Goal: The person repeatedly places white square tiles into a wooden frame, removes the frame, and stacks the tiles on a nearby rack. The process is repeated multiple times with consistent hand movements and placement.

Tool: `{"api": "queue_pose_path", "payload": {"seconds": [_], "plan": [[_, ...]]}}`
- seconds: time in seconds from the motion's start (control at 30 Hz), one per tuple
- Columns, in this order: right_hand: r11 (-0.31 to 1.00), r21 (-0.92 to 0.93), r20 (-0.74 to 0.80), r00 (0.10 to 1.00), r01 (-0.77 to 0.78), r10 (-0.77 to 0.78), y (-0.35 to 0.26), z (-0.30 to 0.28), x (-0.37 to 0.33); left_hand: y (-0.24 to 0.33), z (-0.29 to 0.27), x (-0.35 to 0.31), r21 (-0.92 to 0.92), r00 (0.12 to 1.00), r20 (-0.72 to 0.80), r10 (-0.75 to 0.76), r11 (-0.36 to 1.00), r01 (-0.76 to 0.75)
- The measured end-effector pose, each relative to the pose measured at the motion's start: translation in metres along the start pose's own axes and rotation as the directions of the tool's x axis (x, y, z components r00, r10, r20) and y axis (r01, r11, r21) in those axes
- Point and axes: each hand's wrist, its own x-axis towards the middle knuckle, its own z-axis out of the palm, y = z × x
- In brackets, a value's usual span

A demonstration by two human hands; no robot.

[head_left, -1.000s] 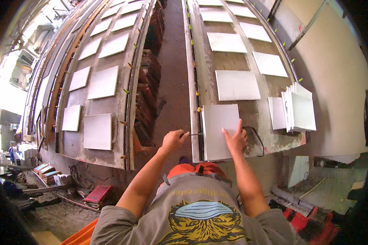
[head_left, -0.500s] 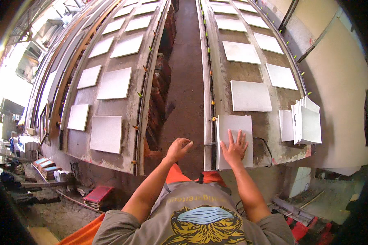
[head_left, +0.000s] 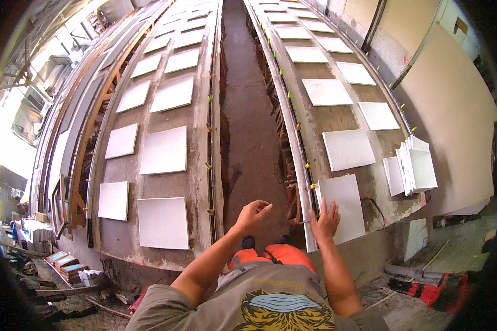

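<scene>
My right hand (head_left: pixel 325 222) is open, fingers stretched out, at the left edge of the nearest white rectangular panel (head_left: pixel 345 207) on the right-hand table (head_left: pixel 339 118). Whether it touches the panel I cannot tell. My left hand (head_left: pixel 254 216) hangs over the aisle between the tables, its fingers drawn together in a pinch. A pale spot shows at its fingertips, too small to name. Beyond the near panel lies another white panel (head_left: pixel 348 150), with more in two rows. A stack of white panels (head_left: pixel 417 165) leans upright at the table's near right corner.
The left-hand long table (head_left: pixel 131 190) carries two rows of white panels too. Small coloured pegs line the table rails. A dark narrow aisle (head_left: pixel 251 110) runs between the tables. Crates (head_left: pixel 66 265) and clutter lie at lower left; a tall beige board (head_left: pixel 453 127) stands at right.
My right hand has come off the middle of the near panel to its left edge. That panel looks turned slightly. The view has shifted, showing more of the tables' far ends.
</scene>
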Motion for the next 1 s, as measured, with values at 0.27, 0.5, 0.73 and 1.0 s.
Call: {"api": "queue_pose_path", "payload": {"seconds": [0.27,0.5,0.73,1.0], "plan": [[0.954,-0.01,-0.127,0.945,0.301,-0.3,-0.048,-0.002,0.042,0.046,0.011,0.047,-0.189,0.995,-0.09,-0.037,0.982,0.019],[0.933,0.099,-0.07,0.938,0.346,-0.34,-0.088,-0.019,0.101,0.054,0.013,0.11,-0.249,0.996,-0.059,0.06,0.966,-0.073],[0.931,0.13,-0.145,0.935,0.341,-0.322,-0.128,-0.021,0.187,0.065,-0.007,0.21,-0.359,0.997,0.043,0.07,0.932,-0.05],[0.947,0.114,-0.131,0.949,0.3,-0.285,-0.179,-0.007,0.283,0.112,-0.073,0.318,-0.294,0.981,0.188,0.048,0.956,0.01]]}}
